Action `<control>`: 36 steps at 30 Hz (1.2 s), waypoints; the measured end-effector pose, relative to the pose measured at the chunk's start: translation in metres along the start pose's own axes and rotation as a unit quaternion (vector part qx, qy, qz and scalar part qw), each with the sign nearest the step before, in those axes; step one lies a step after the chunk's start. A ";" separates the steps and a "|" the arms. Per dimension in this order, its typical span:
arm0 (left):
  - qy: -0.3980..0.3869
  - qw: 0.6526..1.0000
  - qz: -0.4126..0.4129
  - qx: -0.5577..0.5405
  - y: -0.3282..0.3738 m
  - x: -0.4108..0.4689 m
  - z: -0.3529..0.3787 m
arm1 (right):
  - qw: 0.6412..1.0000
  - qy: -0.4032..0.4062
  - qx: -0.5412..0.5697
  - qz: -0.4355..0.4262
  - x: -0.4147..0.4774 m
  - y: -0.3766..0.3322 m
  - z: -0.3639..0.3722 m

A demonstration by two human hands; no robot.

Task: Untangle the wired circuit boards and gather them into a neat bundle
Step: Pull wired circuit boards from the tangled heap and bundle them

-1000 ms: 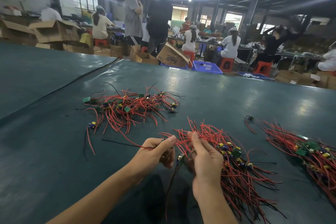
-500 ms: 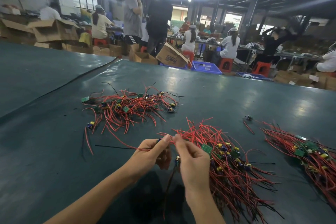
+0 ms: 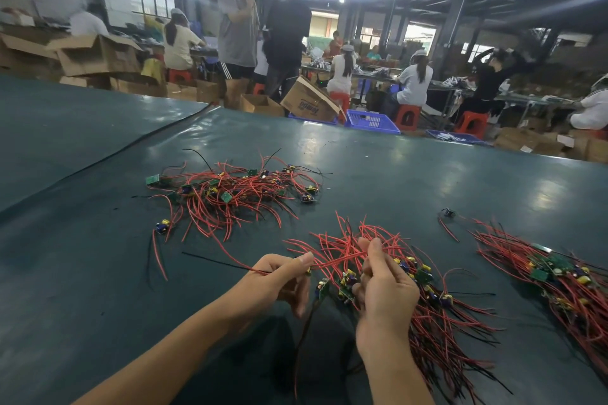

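You're on a single wide-angle camera, worn on your head and tipped forward and down across the table [image 3: 98, 273]. Your forearms enter from the bottom edge. Your left hand [image 3: 279, 283] and right hand [image 3: 385, 293] sit close under the lens, low and central, with the wires [image 3: 339, 255] right at them. Higher up, your view runs past the table's far edge to workers [image 3: 411, 82] and boxes [image 3: 98, 56], small and distant, curved by the lens.

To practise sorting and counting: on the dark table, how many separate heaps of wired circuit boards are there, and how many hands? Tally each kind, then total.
Heaps of wired circuit boards: 3
Hands, both gripping wires: 2
Total: 5
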State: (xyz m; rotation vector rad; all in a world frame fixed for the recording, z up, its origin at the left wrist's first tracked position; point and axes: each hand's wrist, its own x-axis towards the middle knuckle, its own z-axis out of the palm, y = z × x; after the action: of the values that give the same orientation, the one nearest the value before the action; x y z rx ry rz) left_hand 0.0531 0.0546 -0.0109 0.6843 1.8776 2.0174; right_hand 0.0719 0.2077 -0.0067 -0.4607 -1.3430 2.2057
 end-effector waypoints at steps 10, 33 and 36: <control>-0.102 0.990 -0.066 -0.073 0.003 -0.003 -0.007 | 0.933 -0.316 -0.147 -0.088 -0.035 0.013 0.014; 0.392 0.698 -0.025 0.598 -0.020 0.000 -0.105 | 0.967 -0.025 0.119 0.225 -0.012 0.001 0.004; 0.390 0.671 -0.174 0.606 -0.021 -0.007 -0.127 | 0.972 -0.020 0.118 0.203 -0.012 0.002 0.004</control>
State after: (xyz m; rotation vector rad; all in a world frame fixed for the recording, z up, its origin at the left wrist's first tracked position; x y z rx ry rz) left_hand -0.0112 -0.0544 -0.0368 -0.4860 3.4256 0.5037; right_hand 0.0794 0.1975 -0.0061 -0.6499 -1.0541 2.6803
